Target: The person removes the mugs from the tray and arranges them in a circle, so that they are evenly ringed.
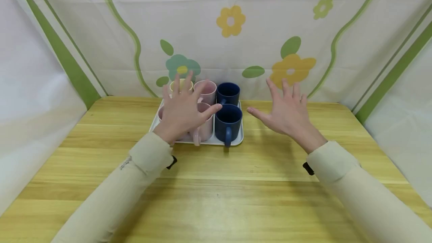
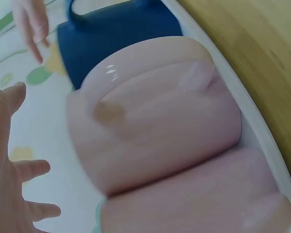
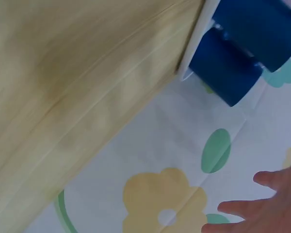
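Several mugs stand in rows on a white tray (image 1: pixel 240 134). At its right side are two dark blue mugs, the front one (image 1: pixel 228 123) with its handle toward the person. Pink mugs (image 1: pixel 207 125) fill the middle and front left, and a yellow mug (image 1: pixel 173 85) is at the back left. My left hand (image 1: pixel 182 113), fingers spread, is above the left part of the tray and hides some mugs; the left wrist view shows it (image 2: pixel 9 170) beside a pink mug (image 2: pixel 155 121). Right of the tray, my right hand (image 1: pixel 288 113) is raised with spread fingers, holding nothing.
The tray stands on a wooden table (image 1: pixel 216 198) near its back edge. Behind the table hangs a white cloth (image 1: pixel 263 21) with flowers, leaves and green lines, and more cloth hangs at both sides.
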### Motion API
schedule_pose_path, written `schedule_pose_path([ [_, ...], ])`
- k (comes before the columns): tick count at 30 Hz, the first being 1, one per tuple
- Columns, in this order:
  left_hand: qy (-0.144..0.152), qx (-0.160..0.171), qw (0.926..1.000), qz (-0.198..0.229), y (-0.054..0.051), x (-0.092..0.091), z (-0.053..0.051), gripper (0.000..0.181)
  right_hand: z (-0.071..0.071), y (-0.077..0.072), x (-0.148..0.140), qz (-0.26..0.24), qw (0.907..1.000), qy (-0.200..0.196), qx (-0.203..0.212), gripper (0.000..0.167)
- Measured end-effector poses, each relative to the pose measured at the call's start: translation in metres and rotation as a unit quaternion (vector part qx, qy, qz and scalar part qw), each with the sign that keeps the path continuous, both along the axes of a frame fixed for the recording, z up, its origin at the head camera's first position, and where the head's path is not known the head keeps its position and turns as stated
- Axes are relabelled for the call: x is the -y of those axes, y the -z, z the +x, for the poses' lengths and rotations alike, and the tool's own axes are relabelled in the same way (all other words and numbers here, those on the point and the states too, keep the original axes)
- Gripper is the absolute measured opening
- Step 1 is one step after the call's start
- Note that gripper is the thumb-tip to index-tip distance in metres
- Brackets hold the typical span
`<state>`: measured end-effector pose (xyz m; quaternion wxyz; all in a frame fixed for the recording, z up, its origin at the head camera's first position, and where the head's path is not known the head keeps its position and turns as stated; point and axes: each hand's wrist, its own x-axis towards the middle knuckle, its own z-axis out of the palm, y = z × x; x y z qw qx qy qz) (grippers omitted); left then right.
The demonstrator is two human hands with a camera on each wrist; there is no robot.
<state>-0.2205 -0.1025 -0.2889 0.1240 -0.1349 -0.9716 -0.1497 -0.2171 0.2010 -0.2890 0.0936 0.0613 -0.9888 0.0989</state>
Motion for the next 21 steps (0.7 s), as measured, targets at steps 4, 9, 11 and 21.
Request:
schedule_pose_path([
  [4,0.005,-0.002,0.9969,0.078,-0.005,0.025,0.005,0.082,0.01,-0.002,0.0,-0.062,0.9976,-0.026,-0.017,0.104],
  [9,0.014,0.018,0.9696,0.244,-0.001,0.065,0.008,0.07,0.021,0.004,-0.001,-0.173,0.9823,-0.072,-0.013,0.075],
  [11,-0.003,0.037,0.9498,0.311,0.006,0.082,0.009,0.067,0.025,0.009,-0.001,-0.211,0.9732,-0.092,-0.007,0.064],
  [21,-0.072,0.188,0.863,0.463,0.052,0.146,0.012,0.063,0.039,0.029,0.017,-0.385,0.9087,-0.125,0.104,0.039],
])
